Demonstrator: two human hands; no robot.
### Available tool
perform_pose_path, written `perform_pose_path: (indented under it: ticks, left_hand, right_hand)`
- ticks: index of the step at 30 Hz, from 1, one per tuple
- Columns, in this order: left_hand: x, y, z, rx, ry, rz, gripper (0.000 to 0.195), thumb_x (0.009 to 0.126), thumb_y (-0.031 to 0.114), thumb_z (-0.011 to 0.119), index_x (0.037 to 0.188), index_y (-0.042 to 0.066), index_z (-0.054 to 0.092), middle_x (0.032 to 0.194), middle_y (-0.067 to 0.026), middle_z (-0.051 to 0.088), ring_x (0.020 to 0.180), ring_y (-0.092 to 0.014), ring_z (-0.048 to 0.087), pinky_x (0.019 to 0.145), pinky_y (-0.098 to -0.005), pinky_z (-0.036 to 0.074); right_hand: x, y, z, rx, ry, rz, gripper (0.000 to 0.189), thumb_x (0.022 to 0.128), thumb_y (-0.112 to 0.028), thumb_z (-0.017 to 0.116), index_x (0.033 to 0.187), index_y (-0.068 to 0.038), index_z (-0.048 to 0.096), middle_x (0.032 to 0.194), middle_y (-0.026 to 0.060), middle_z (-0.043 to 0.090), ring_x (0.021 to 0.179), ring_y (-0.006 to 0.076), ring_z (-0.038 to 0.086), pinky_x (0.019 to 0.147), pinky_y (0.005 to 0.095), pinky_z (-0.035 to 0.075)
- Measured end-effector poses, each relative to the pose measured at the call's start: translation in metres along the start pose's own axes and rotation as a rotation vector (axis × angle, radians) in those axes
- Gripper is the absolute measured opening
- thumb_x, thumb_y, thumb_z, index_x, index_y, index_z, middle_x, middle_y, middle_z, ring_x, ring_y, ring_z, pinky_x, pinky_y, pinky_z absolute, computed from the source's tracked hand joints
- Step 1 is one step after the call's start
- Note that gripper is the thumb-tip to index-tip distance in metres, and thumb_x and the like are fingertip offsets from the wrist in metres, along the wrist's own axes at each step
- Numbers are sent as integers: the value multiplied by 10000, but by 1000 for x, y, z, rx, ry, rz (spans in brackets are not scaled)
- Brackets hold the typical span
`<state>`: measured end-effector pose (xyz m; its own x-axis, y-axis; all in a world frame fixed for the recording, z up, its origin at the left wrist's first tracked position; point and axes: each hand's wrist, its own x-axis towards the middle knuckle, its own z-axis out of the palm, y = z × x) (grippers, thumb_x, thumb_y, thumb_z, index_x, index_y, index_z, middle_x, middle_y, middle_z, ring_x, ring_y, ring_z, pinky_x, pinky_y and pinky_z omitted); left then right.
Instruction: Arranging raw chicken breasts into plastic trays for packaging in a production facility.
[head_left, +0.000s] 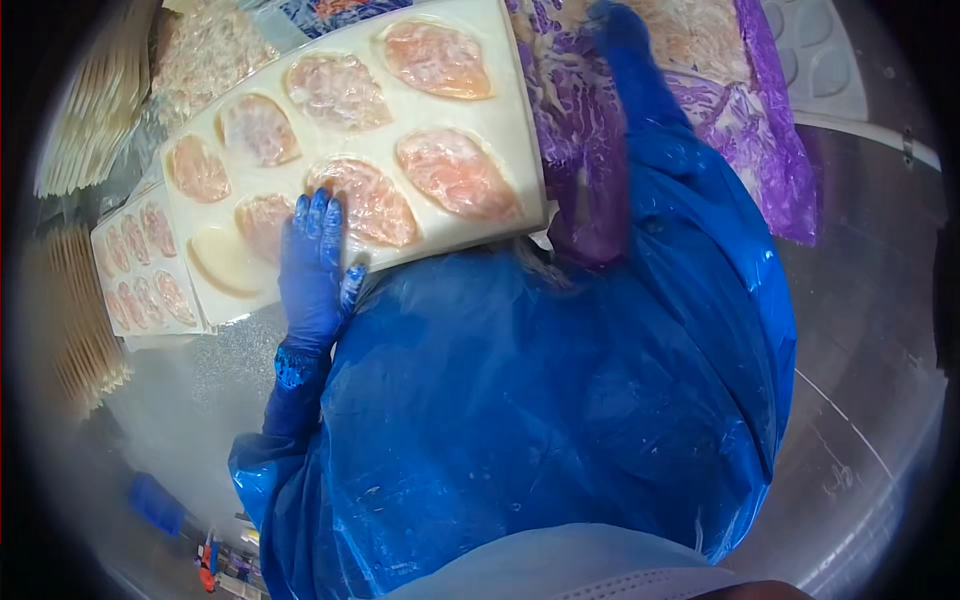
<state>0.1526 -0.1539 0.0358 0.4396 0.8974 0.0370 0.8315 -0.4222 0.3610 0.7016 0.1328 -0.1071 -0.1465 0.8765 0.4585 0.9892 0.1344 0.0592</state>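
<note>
My left hand (311, 277), in a blue glove, rests flat on a white mould tray (352, 142) with its thumb out to the side and nothing in its grasp. Its fingers lie beside a filled leaf-shaped cavity (367, 202) and partly cover another. Pale pink, minced-looking meat fills most cavities; one pale cavity (225, 262) left of the hand holds none. At the top edge, my right hand (619, 26) reaches over an opened purple plastic bag (784, 161) holding pale minced meat (697, 37). Its fingers are blurred and partly cut off, so their grip is hidden.
A smaller-looking filled tray (142, 270) adjoins the main one on the left. Stacks of thin pale sheets (97, 112) stand at far left. Clear plastic with minced material (206, 60) lies behind. Another moulded tray (817, 52) sits at upper right on the metal table (862, 285).
</note>
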Motion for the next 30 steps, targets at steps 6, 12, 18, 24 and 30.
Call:
perform_pose_path:
  ticks: [6, 12, 18, 24, 30]
  left_hand:
    - [-31, -14, -8, 175, -67, -119, 693, 1016, 460, 478, 1616, 139, 347, 1682, -95, 311, 1561, -340, 253, 1269, -506, 161]
    - [-17, -12, -1, 181, -39, -120, 654, 1020, 467, 444, 1593, 154, 402, 1666, -82, 351, 1556, -336, 268, 1264, -506, 179]
    - [-23, -15, 5, 224, -15, -146, 642, 1027, 485, 425, 1580, 161, 425, 1650, -81, 381, 1546, -346, 288, 1255, -514, 201]
    - [-24, -12, 4, 194, -11, -157, 633, 1038, 493, 405, 1580, 168, 428, 1644, -86, 390, 1540, -348, 301, 1251, -513, 215]
    - [-16, -13, -4, 114, 122, -129, 584, 1051, 447, 398, 1555, 159, 460, 1626, -131, 403, 1536, -351, 307, 1247, -542, 205]
  right_hand:
    - [-39, -77, -22, 1247, -644, 333, 306, 936, -143, 668, 1226, -48, 682, 1182, 105, 721, 1051, 221, 701, 895, 309, 554]
    - [-27, 31, -133, 875, -676, 312, 270, 968, -252, 679, 1121, -36, 728, 1063, 102, 743, 983, 195, 700, 866, 325, 543]
    - [-7, -1, -113, 270, -215, 76, 310, 940, -321, 701, 1126, -76, 735, 1098, 146, 742, 1059, 331, 706, 900, 412, 536]
    - [-50, -59, -57, 535, -169, -152, 281, 958, -271, 690, 1166, -83, 696, 1069, 105, 740, 997, 312, 709, 853, 392, 541]
    - [-32, -95, -181, 1580, -386, 699, 236, 1024, -150, 626, 1213, -10, 649, 910, 8, 617, 757, 97, 542, 700, 270, 472]
